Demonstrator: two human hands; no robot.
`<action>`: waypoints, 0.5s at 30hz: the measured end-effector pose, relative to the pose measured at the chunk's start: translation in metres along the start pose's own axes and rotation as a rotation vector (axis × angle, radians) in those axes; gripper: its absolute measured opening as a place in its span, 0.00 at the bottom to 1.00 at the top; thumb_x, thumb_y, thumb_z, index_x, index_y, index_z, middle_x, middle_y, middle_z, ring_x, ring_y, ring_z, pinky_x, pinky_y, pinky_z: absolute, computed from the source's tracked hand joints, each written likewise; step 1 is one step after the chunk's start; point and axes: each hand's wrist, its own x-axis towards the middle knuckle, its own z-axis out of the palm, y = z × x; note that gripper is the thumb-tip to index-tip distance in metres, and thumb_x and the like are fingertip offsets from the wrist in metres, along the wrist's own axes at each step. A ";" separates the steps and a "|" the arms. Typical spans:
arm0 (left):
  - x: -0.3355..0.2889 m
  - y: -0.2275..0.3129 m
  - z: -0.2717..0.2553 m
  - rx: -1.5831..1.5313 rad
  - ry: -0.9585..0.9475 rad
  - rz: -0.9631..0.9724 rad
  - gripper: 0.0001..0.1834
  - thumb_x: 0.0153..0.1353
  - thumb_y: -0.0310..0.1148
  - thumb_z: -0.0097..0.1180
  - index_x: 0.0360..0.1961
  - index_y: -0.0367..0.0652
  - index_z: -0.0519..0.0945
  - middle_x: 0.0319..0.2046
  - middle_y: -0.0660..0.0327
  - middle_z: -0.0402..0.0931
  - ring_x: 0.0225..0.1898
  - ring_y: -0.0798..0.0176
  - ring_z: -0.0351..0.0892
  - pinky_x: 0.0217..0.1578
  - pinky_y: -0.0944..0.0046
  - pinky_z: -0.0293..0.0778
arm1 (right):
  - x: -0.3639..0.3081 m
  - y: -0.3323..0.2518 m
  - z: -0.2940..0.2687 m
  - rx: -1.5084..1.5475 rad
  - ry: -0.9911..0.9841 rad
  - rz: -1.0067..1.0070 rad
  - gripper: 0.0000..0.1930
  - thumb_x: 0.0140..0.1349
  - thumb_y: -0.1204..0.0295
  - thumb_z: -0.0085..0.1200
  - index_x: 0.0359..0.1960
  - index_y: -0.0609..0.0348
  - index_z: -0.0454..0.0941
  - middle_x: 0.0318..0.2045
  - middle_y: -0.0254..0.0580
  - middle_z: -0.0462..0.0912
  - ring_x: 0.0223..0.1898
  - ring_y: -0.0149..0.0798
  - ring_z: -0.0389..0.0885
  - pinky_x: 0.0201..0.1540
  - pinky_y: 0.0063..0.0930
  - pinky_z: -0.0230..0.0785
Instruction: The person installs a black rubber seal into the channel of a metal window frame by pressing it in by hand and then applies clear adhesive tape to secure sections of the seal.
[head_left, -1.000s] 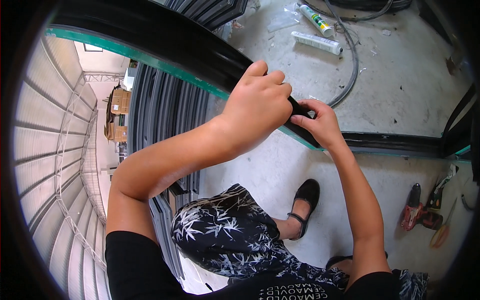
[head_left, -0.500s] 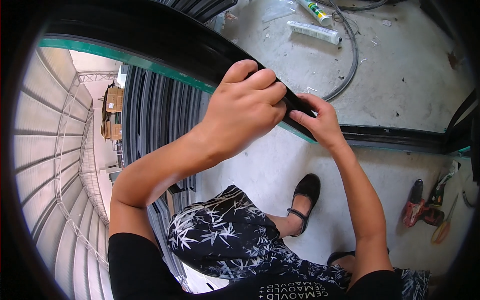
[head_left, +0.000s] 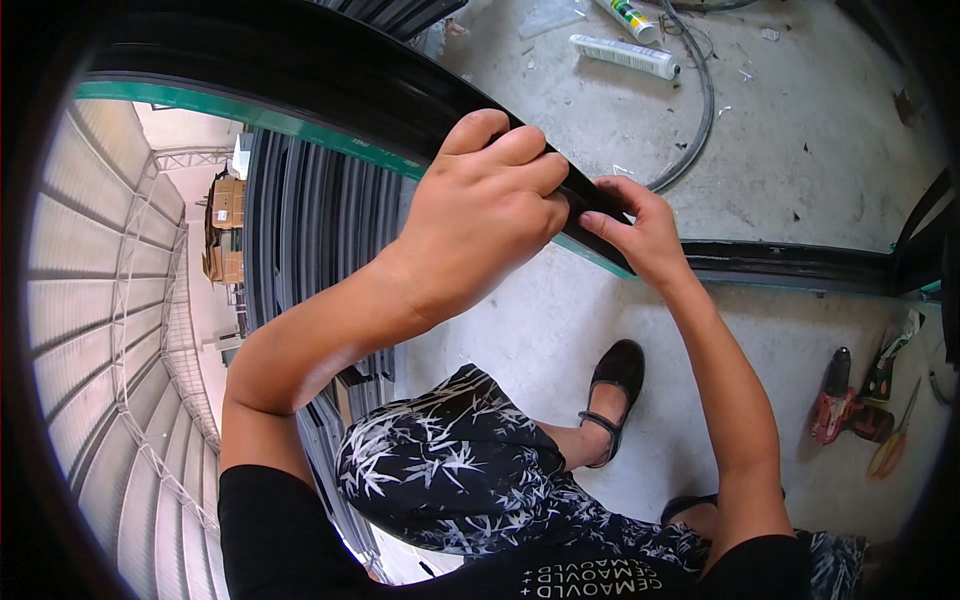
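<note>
My left hand, at twelve o'clock, is curled into a fist-like grip over the long, glossy black frame profile; the fingertips are hidden. My right hand, at two o'clock, pinches the profile's edge between thumb and fingers; I cannot tell whether it holds a separate strip there.

The profile slants from ten o'clock to my right hand, with printed green film covering its lower side. A second black frame bar runs out towards three o'clock; my hand hides any join.

I judge the handling at this stretch as under way, not finished, since both hands grip it. How much length is done or left doesn't show. The red-and-black power drill lies unused at four o'clock.
</note>
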 end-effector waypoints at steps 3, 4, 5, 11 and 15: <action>0.001 0.001 -0.001 0.019 0.005 -0.012 0.04 0.45 0.33 0.60 0.25 0.52 0.84 0.32 0.71 0.75 0.43 0.68 0.74 0.56 0.61 0.62 | 0.002 0.001 0.000 -0.011 -0.006 -0.004 0.20 0.55 0.70 0.68 0.48 0.63 0.78 0.39 0.40 0.85 0.41 0.32 0.80 0.47 0.26 0.72; 0.001 0.002 0.000 0.014 0.013 -0.026 0.03 0.45 0.33 0.59 0.23 0.52 0.83 0.31 0.71 0.74 0.43 0.68 0.74 0.57 0.61 0.62 | 0.002 0.001 0.000 -0.029 0.000 -0.003 0.20 0.55 0.70 0.68 0.48 0.63 0.78 0.39 0.40 0.85 0.40 0.32 0.80 0.47 0.26 0.72; 0.001 0.003 0.001 0.008 0.021 -0.040 0.02 0.45 0.32 0.59 0.22 0.51 0.82 0.30 0.70 0.73 0.43 0.68 0.74 0.57 0.61 0.62 | 0.003 0.000 0.001 -0.030 -0.009 -0.002 0.20 0.55 0.70 0.68 0.48 0.63 0.78 0.39 0.40 0.85 0.40 0.32 0.80 0.47 0.26 0.72; 0.006 0.008 0.003 0.063 -0.003 -0.069 0.02 0.45 0.32 0.58 0.18 0.51 0.79 0.29 0.69 0.71 0.42 0.68 0.74 0.56 0.61 0.63 | 0.002 -0.002 0.023 -0.051 0.060 0.120 0.18 0.59 0.72 0.61 0.51 0.62 0.75 0.38 0.39 0.82 0.40 0.31 0.78 0.48 0.26 0.71; 0.011 0.007 -0.006 0.010 -0.041 -0.072 0.02 0.46 0.31 0.58 0.20 0.51 0.82 0.28 0.69 0.73 0.41 0.67 0.75 0.55 0.61 0.64 | -0.002 -0.007 0.015 0.172 -0.007 0.057 0.20 0.56 0.72 0.62 0.51 0.62 0.75 0.39 0.41 0.81 0.43 0.34 0.78 0.50 0.28 0.70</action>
